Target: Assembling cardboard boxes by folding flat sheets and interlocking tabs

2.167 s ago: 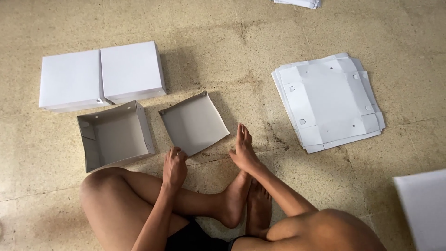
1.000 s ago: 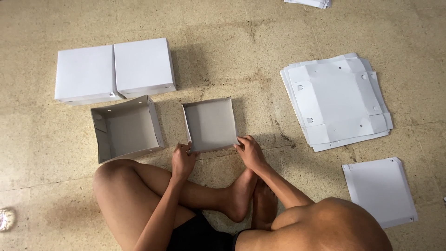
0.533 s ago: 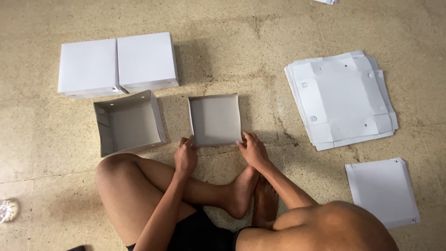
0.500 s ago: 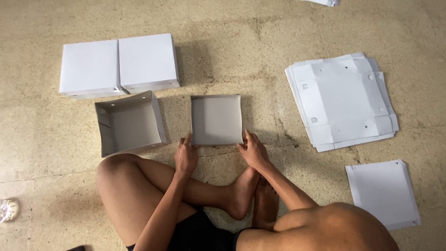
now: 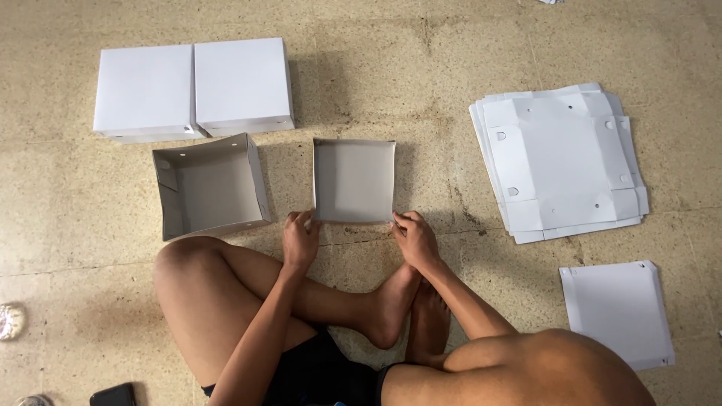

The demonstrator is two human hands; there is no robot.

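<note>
Seated cross-legged on the floor, both arms reaching forward over the shins. Left hand (image 5: pixel 301 239) and right hand (image 5: pixel 412 237) side by side, apart, fingers curled, pinching.

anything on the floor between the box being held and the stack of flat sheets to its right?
Nothing. In the head view the floor between the shallow open box and the stack of flat white sheets is bare, only speckled and stained.

A dark phone (image 5: pixel 113 394) and a round object (image 5: pixel 10 321) are cut off by the edges.
</note>
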